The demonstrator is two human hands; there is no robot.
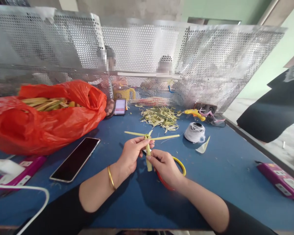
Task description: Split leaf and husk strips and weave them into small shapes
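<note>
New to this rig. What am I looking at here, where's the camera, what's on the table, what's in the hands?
No machine here: a person works with two bare hands, filmed by one camera worn on the head, looking forward and down.

The left hand and right hand both pinch crossed pale green leaf strips. Scissors with yellow and red handles lie under the right hand.

On the blue table: an orange plastic bag of strips, a dark phone, a pile of trimmings, a roll of white thread, a yellow glue gun and a purple box. A perforated metal screen stands behind; other people sit beyond it.
</note>
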